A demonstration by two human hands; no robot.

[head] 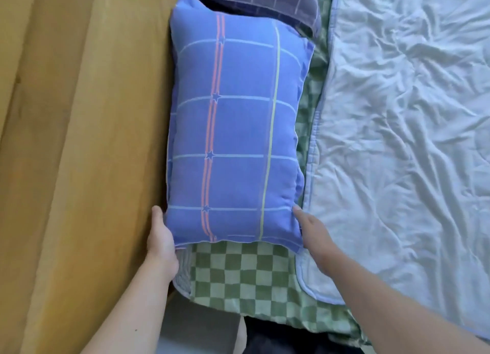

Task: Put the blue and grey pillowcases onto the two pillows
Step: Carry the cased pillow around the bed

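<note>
We list: pale quilt (397,115), beyond our right hand (314,237); blue-cased pillow (236,131), held between both hands at its near corners, fully covered; grey-cased pillow (265,1), far past them, seemingly covered; our left hand (161,237) gripping. Only placing seems left.

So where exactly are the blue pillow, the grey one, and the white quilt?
blue pillow (238,131): head view, middle of its top face.
grey pillow (267,1): head view, its checked cover, at the top edge.
white quilt (403,141): head view, its crumpled middle.
</note>
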